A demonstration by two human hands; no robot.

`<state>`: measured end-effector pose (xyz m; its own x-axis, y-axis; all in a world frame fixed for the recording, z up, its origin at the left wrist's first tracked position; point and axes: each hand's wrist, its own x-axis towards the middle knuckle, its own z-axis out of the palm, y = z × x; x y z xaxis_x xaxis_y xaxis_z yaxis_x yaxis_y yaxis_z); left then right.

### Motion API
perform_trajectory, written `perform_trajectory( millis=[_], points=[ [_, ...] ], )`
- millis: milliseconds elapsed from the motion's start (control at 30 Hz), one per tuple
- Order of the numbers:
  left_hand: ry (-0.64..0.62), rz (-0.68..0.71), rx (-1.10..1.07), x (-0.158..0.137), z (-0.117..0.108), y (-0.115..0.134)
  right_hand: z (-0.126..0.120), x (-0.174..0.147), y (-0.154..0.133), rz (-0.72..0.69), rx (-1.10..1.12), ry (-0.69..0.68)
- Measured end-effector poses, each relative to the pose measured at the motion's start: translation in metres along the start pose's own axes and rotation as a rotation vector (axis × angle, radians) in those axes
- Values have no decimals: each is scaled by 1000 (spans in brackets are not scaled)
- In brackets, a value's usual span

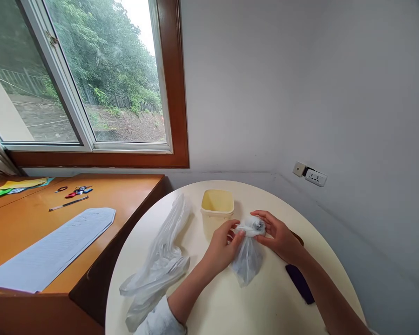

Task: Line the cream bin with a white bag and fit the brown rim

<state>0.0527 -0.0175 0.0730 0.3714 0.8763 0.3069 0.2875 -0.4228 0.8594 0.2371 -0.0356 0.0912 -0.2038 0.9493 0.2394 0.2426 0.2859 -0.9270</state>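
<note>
Between my two hands is a translucent plastic bag (pixel 247 260), bunched at the top with its lower part hanging down in front of me. My left hand (pixel 225 244) pinches its gathered neck between thumb and fingers. Around the crumpled, rolled upper end curl the fingers of my right hand (pixel 277 235). Just behind my left hand stands a pale yellow open bin (pixel 218 218), partly hidden by that hand. A second, longer translucent plastic bag (pixel 160 260) lies crumpled on the round table to the left.
The cream round table (pixel 268 307) stands against the wall. A dark purple object (pixel 300 284) lies under my right forearm, near a brown edge mostly hidden by my hand. On the wooden desk (pixel 132 190) at left are papers (pixel 56 246), a pen (pixel 69 204) and keys (pixel 78 191).
</note>
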Motion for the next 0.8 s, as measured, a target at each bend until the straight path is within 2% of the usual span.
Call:
perform_trajectory(
  millis=[167, 267, 333, 533, 667, 800],
  points=[
    [-92, -51, -132, 3, -2, 1, 13, -4, -12, 28, 117, -138],
    [-157, -74, -229, 5, -7, -2, 12, -5, -19, 71, 205, -255],
    [-176, -91, -265, 6, -11, -3, 9, -3, -19, 114, 211, -283],
    [-363, -103, -206, 16, -27, 4, 1, 8, -17, 142, 4, -276],
    [-392, -84, -151, 23, -34, 12, -7, 13, -33, 194, -162, -337],
    [-413, 8, -147, 27, -37, 19, -12, 17, -43, 184, -222, -440]
  ],
)
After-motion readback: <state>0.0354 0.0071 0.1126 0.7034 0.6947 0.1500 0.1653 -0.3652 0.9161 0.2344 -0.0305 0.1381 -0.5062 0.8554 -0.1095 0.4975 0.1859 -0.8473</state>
